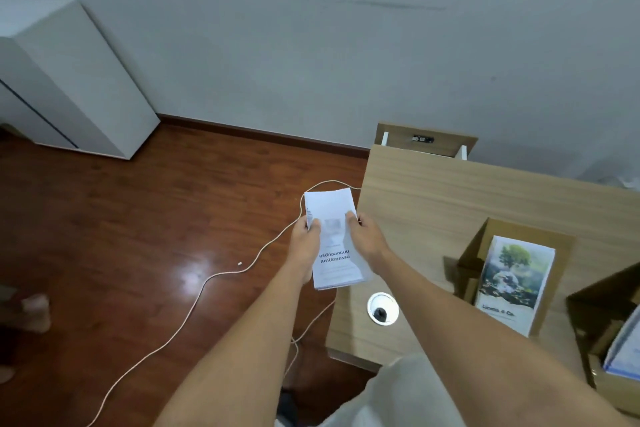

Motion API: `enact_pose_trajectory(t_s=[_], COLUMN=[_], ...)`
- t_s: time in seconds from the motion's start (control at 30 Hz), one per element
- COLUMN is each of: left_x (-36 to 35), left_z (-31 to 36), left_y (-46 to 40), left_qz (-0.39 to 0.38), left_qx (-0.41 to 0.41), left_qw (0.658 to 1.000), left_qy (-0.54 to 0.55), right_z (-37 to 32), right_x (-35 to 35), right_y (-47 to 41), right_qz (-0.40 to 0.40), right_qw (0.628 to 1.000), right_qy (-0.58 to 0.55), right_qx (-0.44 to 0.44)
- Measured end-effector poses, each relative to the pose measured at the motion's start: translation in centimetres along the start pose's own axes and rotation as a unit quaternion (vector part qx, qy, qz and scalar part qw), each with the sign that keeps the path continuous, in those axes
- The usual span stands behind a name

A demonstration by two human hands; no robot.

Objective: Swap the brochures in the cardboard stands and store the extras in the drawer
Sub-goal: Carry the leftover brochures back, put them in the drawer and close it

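Note:
Both hands hold a stack of white brochures (335,255) with dark printed text, out over the floor just left of the desk's left edge. My left hand (306,241) grips its left side and my right hand (363,236) its right side. On the wooden desk (433,198) a cardboard stand (485,246) holds brochures with a tree picture (512,282). A second cardboard stand (602,308) at the right edge holds white-and-blue brochures (623,350), partly cut off by the frame.
A white cabinet (69,87) stands at the back left against the wall. A pale cable (207,282) snakes across the red-brown wooden floor. A round cable grommet (382,308) sits in the desk near its left edge. A person's foot (34,310) shows at far left.

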State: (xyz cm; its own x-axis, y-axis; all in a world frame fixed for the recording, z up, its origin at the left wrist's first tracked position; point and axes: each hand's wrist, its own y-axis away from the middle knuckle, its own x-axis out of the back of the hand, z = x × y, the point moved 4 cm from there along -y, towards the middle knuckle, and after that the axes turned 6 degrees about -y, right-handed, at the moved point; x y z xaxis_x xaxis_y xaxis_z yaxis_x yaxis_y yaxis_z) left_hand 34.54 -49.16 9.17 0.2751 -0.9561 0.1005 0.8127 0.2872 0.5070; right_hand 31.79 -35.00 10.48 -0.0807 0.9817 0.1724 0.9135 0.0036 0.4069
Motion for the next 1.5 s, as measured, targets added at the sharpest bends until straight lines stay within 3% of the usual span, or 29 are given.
enact_pose_trajectory(t_s=[0.37,0.57,0.77,1.17,1.5], left_x=[11.2,12.9,10.0,-0.4,-7.6], left_z=[5.1,7.2,10.0,17.4,22.6], left_y=[-9.9,-14.4,-19.2,-29.7,-35.1], left_qz=[-0.109,-0.140,-0.172,-0.185,-0.223], left_qx=[-0.029,-0.025,-0.057,-0.024,-0.025], left_qw=[0.991,0.987,0.977,0.978,0.966], left_qy=[-0.076,-0.075,-0.110,-0.098,-0.129], right_z=[-3.0,-5.3,-7.0,-13.0,-15.6], right_x=[-13.1,-15.6,-14.1,-6.8,-1.6], right_y=[-4.2,-6.8,-11.3,-24.8,-31.5], right_qz=[0.099,0.136,0.170,0.154,0.199], right_qw=[0.993,0.987,0.980,0.981,0.966], right_qy=[-0.068,-0.079,-0.098,-0.113,-0.163], right_qx=[-0.021,-0.016,-0.022,-0.019,-0.026])
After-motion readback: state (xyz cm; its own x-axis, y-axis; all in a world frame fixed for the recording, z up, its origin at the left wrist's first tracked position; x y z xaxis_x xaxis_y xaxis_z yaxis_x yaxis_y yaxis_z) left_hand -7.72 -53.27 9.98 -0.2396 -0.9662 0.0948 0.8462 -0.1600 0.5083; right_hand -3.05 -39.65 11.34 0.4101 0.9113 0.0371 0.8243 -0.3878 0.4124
